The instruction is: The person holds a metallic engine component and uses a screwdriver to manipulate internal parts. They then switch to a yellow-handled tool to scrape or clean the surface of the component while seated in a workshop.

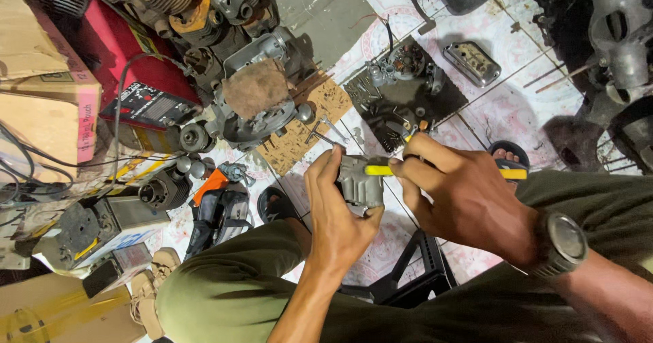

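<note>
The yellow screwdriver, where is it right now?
In the head view, right of centre: the right hand grips the screwdriver against the grey metal part held by the left hand.

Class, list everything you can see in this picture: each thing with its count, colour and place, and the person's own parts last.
Metal part: one, grey, held in the left hand.
Screwdriver: one, yellow handle, in the right hand, tip end at the part.
Engine assembly: one, grey with a brown rag on top, upper centre floor.
Metal cover: one, silver, upper right on the tiles.
Dark mat: one, black, carrying small parts.
Cardboard boxes: several, brown, far left.
Stool: one, black, between the knees.
Wristwatch: one, dark, right wrist.
Left hand: one, centre.
Right hand: one, centre right.
</note>
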